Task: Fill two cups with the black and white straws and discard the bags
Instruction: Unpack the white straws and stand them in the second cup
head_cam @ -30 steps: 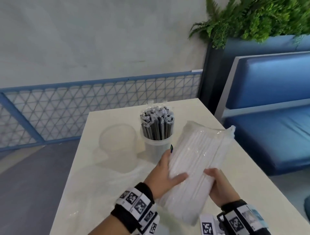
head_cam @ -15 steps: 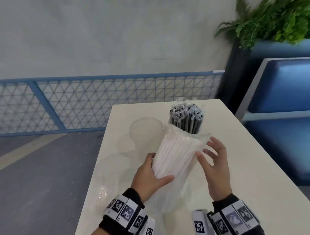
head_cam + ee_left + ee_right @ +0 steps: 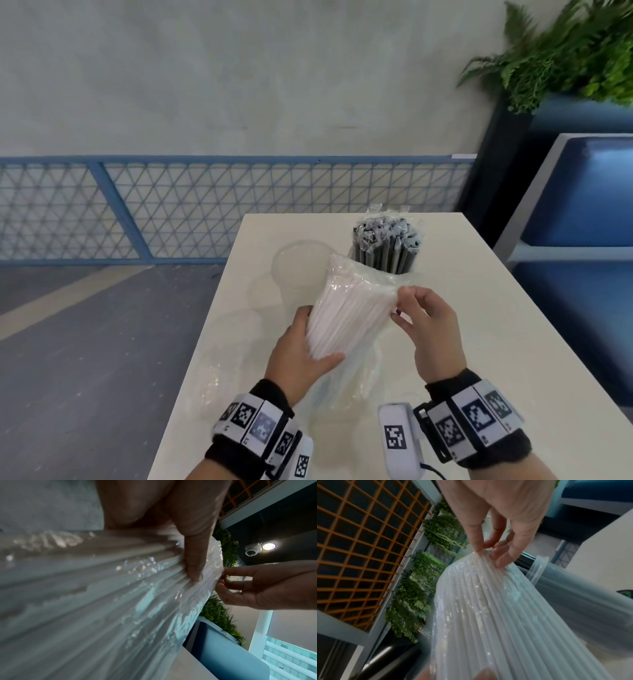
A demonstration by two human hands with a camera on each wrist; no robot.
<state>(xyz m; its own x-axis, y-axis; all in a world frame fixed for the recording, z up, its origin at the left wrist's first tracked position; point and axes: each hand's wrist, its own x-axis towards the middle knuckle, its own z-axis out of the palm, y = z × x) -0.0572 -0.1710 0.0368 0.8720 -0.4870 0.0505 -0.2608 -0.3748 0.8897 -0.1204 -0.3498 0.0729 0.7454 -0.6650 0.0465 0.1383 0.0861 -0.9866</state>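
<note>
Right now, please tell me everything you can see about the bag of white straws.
The bag of white straws is a clear, crinkled plastic bag packed with long white straws lying side by side. It is held tilted above the table, its top toward the cup of black straws. The left hand grips its lower part, thumb across the front. The right hand pinches the plastic near the top edge. Whether it is open cannot be told.

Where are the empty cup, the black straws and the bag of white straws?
empty cup (image 3: 297, 262): head view, near clear rim.
black straws (image 3: 387, 245): head view, middle of the dark bundle.
bag of white straws (image 3: 349, 315): head view, middle of the bag.
</note>
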